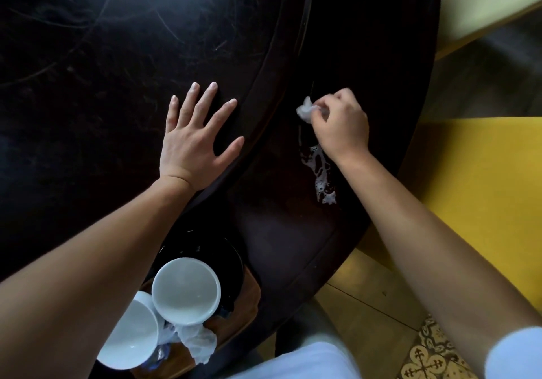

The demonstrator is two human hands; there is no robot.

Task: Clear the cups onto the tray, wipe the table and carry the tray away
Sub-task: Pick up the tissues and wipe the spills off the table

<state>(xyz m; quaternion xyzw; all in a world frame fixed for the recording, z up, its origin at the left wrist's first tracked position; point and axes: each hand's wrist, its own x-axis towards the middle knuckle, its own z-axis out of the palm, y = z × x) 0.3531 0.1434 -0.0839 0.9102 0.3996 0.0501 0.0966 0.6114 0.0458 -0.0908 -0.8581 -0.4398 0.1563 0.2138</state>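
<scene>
Dark, scuffed wood fills most of the view: the round table (pixel 88 85), its raised outer band curving from twelve o'clock down to six. At seven o'clock, near its edge, sits the wooden tray (pixel 249 299), carrying a black plate (pixel 211 249), two white cups (pixel 186 290) touching each other, and a crumpled wad of used tissue (pixel 199 343) just below them. So the clearing looks done, and the wiping is the step in hand. The left hand (pixel 193 141) lies flat at the centre of the frame, fingers straight and spread, bracing on the tabletop. The right hand (pixel 340 123), at about two o'clock from it, has its fingers curled and pinches a small white tissue (pixel 305 110) against the outer band. Just below that hand, toward five o'clock, a trail of white foam (pixel 321 173) lies unwiped on the wood. The next move, as I judge it, calls for drawing the tissue back along that streak with firm downward pressure; the scrap is small against the spill, so it may soak through, smear the froth, and need replacing before the tray can be lifted.
</scene>
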